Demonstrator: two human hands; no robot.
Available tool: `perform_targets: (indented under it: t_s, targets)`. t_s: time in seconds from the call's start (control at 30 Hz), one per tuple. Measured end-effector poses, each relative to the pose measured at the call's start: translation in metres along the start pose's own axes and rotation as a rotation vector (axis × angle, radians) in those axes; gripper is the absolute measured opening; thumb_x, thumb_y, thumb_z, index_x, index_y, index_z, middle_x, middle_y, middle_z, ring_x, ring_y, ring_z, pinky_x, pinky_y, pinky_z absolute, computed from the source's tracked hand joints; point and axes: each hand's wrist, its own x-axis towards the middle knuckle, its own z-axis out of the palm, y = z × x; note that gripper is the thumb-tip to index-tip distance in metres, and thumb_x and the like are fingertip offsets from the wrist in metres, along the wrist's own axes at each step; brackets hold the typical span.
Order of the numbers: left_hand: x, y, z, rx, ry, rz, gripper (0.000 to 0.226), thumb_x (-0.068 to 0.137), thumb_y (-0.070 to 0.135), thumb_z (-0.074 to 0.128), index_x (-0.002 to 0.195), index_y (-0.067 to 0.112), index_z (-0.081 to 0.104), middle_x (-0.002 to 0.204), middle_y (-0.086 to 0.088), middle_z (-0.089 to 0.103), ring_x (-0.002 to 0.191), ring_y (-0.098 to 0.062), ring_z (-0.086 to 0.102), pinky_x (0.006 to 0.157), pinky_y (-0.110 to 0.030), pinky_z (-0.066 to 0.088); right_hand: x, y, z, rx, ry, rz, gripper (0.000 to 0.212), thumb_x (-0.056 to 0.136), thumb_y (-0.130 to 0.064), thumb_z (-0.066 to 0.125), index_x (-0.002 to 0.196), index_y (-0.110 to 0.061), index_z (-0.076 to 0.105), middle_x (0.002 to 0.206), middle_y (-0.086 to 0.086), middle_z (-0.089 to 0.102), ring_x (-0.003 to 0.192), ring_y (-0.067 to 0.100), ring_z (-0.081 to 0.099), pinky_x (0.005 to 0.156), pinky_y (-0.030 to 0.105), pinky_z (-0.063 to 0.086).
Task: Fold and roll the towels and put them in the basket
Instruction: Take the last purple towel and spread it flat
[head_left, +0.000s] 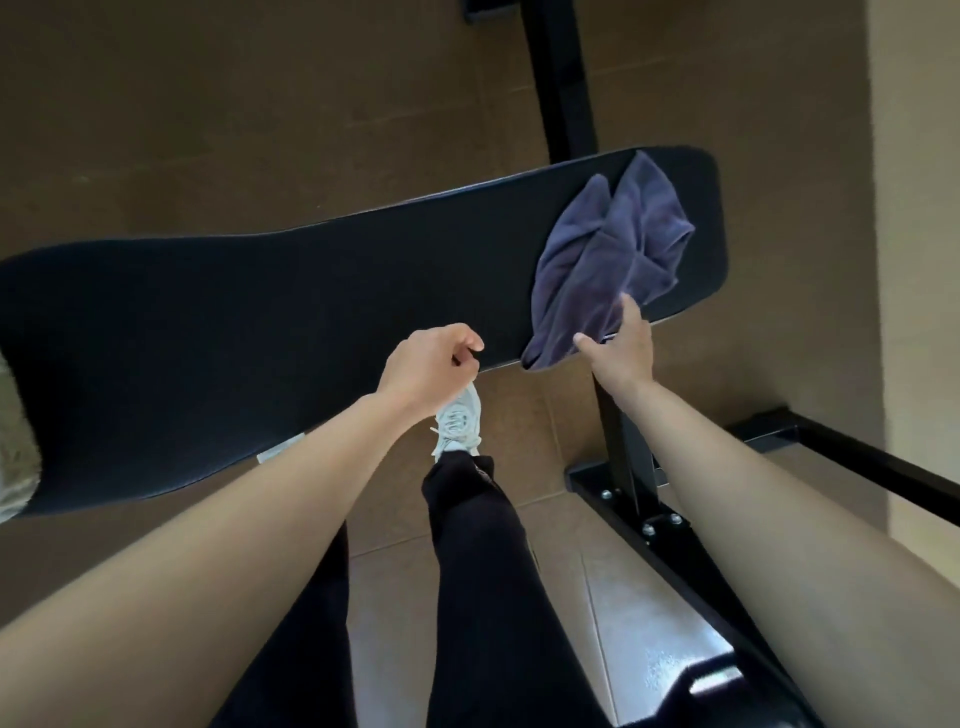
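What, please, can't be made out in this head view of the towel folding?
- Basket: not in the head view.
- Pale object: cut off by the left edge, blurred.
- Left hand: curled; any contents hidden by its fingers.
- Right hand: touching the towel; grip unclear.

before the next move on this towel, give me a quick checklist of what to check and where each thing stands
1. Towel on the table: ok, it lies at the right end, one corner hanging over the near edge.
2. Right hand on the towel: ok, thumb and fingers at its near corner.
3. Left hand free to help: ok, curled loosely at the table edge, apart from the towel, nothing visibly in it.
4. Towel flat enough to fold: not ok, it is crumpled and bunched.
5. Clear surface to spread it: ok, the tabletop left of the towel is bare.
6. Basket within reach: cannot tell, no basket clearly in view.
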Motion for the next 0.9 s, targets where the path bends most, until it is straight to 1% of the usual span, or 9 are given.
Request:
perform_targets:
  t_s: [0.07,0.17,0.27,0.37,0.5,0.63,0.77,0.83,0.9]
  targets:
    - [0.015,0.011,0.011,0.029,-0.025,0.002,0.028,0.097,0.024,0.059,0.123,0.031,0.067,0.099,0.016,0.068,0.095,-0.009,0.064,0.083,-0.033,0.054,0.016,-0.002,0.002,0.067,0.027,0.028,0.093,0.092,-0.026,0.076,0.162,-0.033,0.015,0.162,0.008,0.035,0.145,0.029,0.042,0.114,0.044,0.041]
    - [0.036,0.028,0.027,0.049,-0.047,0.012,0.027,0.097,0.024,0.059,0.122,0.031,0.068,0.100,0.015,0.069,0.096,-0.012,0.065,0.085,-0.037,0.055,0.039,-0.004,0.003,0.012,0.058,0.058,0.096,0.093,-0.031,0.073,0.162,-0.040,0.007,0.157,0.011,0.035,0.141,0.032,0.046,0.111,0.048,0.046]
    - [0.061,0.048,0.042,0.003,-0.023,0.003,0.023,0.097,0.027,0.061,0.118,0.030,0.070,0.102,0.013,0.072,0.097,-0.014,0.068,0.087,-0.038,0.056,0.059,0.002,-0.001,0.015,0.042,0.059,0.079,0.090,-0.029,0.074,0.155,-0.031,0.028,0.149,0.009,0.045,0.134,0.032,0.053,0.107,0.051,0.050]
    - [0.083,0.067,0.059,-0.044,-0.010,-0.038,0.025,0.094,0.036,0.067,0.118,0.028,0.070,0.108,0.010,0.074,0.102,-0.015,0.068,0.090,-0.037,0.055,0.068,0.007,-0.014,-0.071,-0.012,-0.028,0.034,0.091,-0.029,0.073,0.119,-0.016,0.058,0.116,0.006,0.066,0.109,0.028,0.066,0.097,0.050,0.055]
    - [0.094,0.075,0.084,-0.048,-0.058,-0.124,0.041,0.092,0.039,0.071,0.130,0.026,0.061,0.113,0.006,0.070,0.103,-0.017,0.066,0.082,-0.032,0.051,0.073,0.016,-0.021,-0.074,-0.064,-0.052,0.019,0.092,-0.025,0.072,0.099,-0.009,0.067,0.098,0.010,0.070,0.093,0.028,0.068,0.090,0.051,0.058]
    - [0.092,0.074,0.103,-0.095,-0.001,-0.198,0.051,0.088,0.041,0.077,0.131,0.024,0.054,0.117,0.003,0.063,0.101,-0.018,0.065,0.076,-0.032,0.051,0.056,0.015,-0.024,0.247,-0.155,0.036,0.025,0.097,-0.020,0.068,0.107,0.003,0.064,0.106,0.022,0.069,0.099,0.033,0.071,0.087,0.045,0.062]
    - [0.078,0.069,0.106,-0.098,-0.017,-0.148,0.020,0.088,0.049,0.073,0.088,0.031,0.065,0.090,0.008,0.069,0.089,-0.018,0.068,0.081,-0.042,0.056,0.028,0.011,-0.022,0.610,-0.256,0.186,0.031,0.101,-0.019,0.063,0.118,0.006,0.059,0.117,0.025,0.068,0.104,0.034,0.071,0.095,0.053,0.058]
    - [0.064,0.065,0.101,-0.120,0.040,-0.068,0.022,0.088,0.048,0.072,0.081,0.031,0.061,0.083,0.011,0.066,0.083,-0.012,0.064,0.082,-0.044,0.055,0.013,0.007,-0.019,0.507,-0.142,0.157,0.026,0.099,-0.020,0.064,0.115,0.000,0.060,0.113,0.020,0.068,0.100,0.031,0.071,0.094,0.053,0.058]
    - [0.048,0.060,0.091,-0.192,0.071,-0.010,0.019,0.090,0.040,0.071,0.083,0.031,0.056,0.082,0.010,0.065,0.078,-0.011,0.063,0.077,-0.041,0.055,-0.005,0.001,-0.017,0.232,0.077,0.036,0.026,0.094,-0.016,0.069,0.117,-0.013,0.058,0.117,0.007,0.061,0.096,0.016,0.066,0.089,0.041,0.061]
